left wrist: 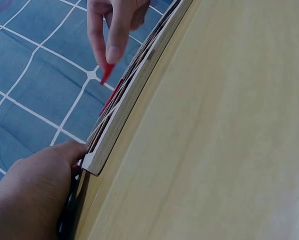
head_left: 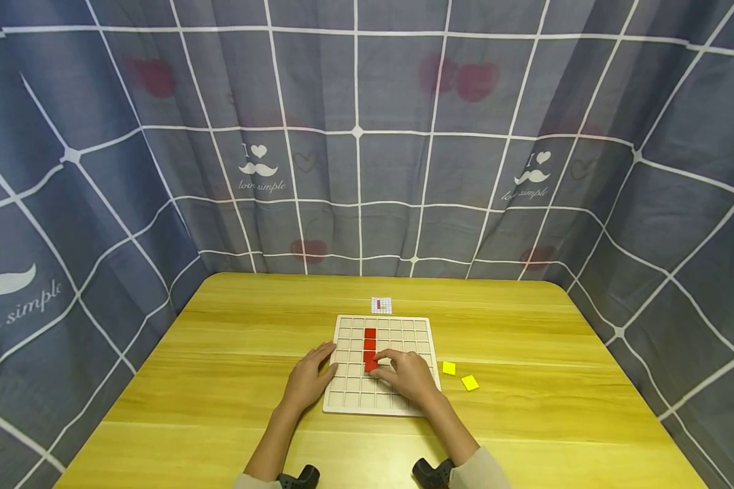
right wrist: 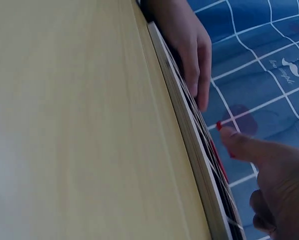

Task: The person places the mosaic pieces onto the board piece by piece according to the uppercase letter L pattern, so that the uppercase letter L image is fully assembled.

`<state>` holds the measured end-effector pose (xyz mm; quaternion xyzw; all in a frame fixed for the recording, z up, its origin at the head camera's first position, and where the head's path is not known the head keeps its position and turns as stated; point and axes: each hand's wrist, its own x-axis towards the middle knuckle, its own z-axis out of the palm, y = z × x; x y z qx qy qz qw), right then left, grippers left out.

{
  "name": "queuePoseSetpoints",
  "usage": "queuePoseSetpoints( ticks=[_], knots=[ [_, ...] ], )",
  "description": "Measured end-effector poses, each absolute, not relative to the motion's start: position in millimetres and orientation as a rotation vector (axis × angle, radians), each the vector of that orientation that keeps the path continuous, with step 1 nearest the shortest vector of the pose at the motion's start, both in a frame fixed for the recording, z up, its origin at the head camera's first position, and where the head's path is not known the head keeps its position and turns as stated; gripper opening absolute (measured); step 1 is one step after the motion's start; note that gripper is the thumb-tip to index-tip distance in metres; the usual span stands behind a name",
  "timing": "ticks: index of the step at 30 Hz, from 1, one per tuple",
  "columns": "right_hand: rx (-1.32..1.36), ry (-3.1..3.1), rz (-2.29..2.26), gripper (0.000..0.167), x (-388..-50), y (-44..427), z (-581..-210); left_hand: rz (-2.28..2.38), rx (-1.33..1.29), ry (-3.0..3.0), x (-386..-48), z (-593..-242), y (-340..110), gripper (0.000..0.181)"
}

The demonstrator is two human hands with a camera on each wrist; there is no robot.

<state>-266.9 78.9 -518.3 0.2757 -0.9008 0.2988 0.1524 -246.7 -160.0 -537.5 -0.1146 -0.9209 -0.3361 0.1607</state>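
A pale gridded board [head_left: 355,404] lies on the table, with a column of red square tiles [head_left: 370,334] left of its middle. At the column's near end, my right hand [head_left: 408,375] pinches a red tile [head_left: 370,367] between thumb and fingers. The left wrist view shows this pinched tile [left wrist: 107,74] tilted and raised off the board. My left hand [head_left: 308,379] touches the board's left edge, its fingers fairly straight. In the right wrist view, the thumb hides much of the pinched tile.
Two yellow square tiles, a farther one [head_left: 449,368] and a nearer one [head_left: 470,383], lie right of the board. Behind the board is a small card [head_left: 382,305] with a printed grid. A grey-blue checked curtain [head_left: 318,170] surrounds the wooden table [head_left: 251,312] at the back and sides.
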Motion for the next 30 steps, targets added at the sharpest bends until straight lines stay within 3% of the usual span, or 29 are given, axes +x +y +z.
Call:
queuePoseSetpoints(
  ticks=[30],
  knots=[
    [0.780,-2.580,0.911,0.033,-265.8,79.1,-525.0,-0.955,-0.331,-2.634,-245.8,-534.9,-159.3,0.041]
  ],
)
